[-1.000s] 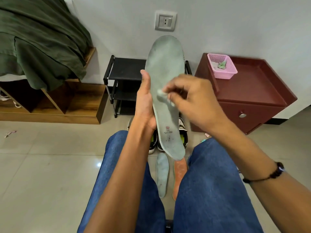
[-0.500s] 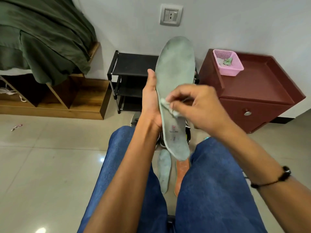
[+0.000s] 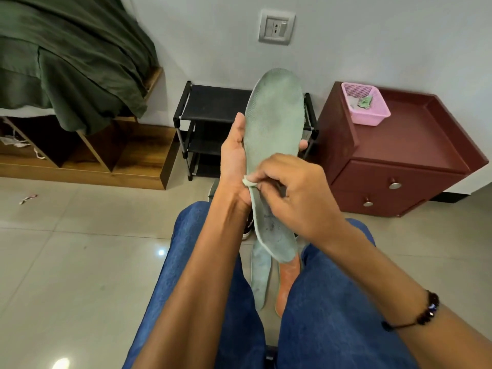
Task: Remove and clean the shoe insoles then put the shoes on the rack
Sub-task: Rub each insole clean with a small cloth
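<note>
Gripping the green insole (image 3: pixel 271 129) upright, the left hand (image 3: pixel 234 161) steadies it while right-hand fingers (image 3: pixel 269 179) pinch a small wipe (image 3: pixel 249 181) against it.

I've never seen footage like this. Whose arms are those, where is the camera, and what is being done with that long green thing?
No machine here: a person wears a camera on the head, looking down at their own arms and jeans-clad knees. The left hand holds a pale green shoe insole upright. The right hand pinches a small wipe against it, cleaning. On the floor between the knees lie another green insole and an orange one. Ahead stand a black shoe rack and a dark red cabinet with a pink basket on top.
</note>
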`<state>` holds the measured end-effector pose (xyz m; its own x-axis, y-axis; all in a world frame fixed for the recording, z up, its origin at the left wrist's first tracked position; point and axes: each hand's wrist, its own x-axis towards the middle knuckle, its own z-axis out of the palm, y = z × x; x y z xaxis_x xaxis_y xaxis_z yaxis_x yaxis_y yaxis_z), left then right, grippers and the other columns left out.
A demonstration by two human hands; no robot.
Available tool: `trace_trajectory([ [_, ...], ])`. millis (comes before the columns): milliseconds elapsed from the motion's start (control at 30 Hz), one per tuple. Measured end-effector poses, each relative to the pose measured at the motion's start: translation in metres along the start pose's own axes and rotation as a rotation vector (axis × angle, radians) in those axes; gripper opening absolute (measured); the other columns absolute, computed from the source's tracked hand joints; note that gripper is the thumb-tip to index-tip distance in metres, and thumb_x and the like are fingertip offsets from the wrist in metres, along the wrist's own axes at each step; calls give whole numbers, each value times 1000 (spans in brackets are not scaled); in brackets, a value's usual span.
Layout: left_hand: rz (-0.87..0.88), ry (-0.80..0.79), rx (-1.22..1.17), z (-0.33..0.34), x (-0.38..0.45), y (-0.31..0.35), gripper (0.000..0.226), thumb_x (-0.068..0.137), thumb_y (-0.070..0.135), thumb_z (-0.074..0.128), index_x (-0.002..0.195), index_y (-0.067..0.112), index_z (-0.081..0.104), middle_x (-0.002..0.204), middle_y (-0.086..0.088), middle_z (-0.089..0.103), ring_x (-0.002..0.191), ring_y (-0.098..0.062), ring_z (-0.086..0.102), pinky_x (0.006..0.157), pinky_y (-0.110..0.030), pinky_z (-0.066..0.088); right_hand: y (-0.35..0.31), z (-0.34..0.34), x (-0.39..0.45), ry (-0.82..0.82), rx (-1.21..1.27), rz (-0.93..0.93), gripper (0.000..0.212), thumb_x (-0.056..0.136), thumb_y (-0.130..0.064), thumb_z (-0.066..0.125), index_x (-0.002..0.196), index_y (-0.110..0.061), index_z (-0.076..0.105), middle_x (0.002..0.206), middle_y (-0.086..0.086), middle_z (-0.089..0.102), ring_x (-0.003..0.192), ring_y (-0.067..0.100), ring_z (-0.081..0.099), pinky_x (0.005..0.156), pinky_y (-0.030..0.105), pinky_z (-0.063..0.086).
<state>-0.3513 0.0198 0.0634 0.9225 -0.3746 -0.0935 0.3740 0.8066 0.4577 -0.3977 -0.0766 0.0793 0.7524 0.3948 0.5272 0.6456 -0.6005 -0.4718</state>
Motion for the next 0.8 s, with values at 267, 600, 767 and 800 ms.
trace_trajectory([
  [267, -27, -90, -29, 7, 2, -5, 67, 95, 56, 23, 100, 10, 71, 96, -13, 68, 78, -30, 64, 72, -40, 42, 21, -48, 68, 254, -98, 60, 13, 76, -2, 60, 83, -7, 70, 80, -2, 61, 69, 3, 52, 67, 6, 37],
  [600, 41, -43, -126, -3, 0, 1, 68, 95, 52, 28, 101, -1, 69, 95, -14, 67, 92, -26, 66, 86, -32, 55, 5, 5, 30, 167, -209, -61, 12, 75, 3, 59, 74, -5, 67, 75, 8, 60, 68, 25, 55, 62, 30, 41],
  [767, -55, -30, 43, -6, -3, 8, 78, 90, 66, 23, 99, 8, 75, 105, -25, 65, 99, -38, 58, 78, -40, 54, -11, 1, -6, -11, 6, -52, 16, 78, 2, 58, 83, -6, 72, 79, 6, 64, 74, 18, 60, 67, 32, 49],
  [800, -40, -25, 18, -3, -4, 9, 77, 90, 65, 24, 99, 7, 74, 105, -24, 65, 100, -38, 58, 81, -41, 53, -11, -4, -3, -11, 57, -29, 17, 77, 3, 59, 84, -5, 73, 80, 6, 65, 75, 14, 61, 69, 27, 50],
])
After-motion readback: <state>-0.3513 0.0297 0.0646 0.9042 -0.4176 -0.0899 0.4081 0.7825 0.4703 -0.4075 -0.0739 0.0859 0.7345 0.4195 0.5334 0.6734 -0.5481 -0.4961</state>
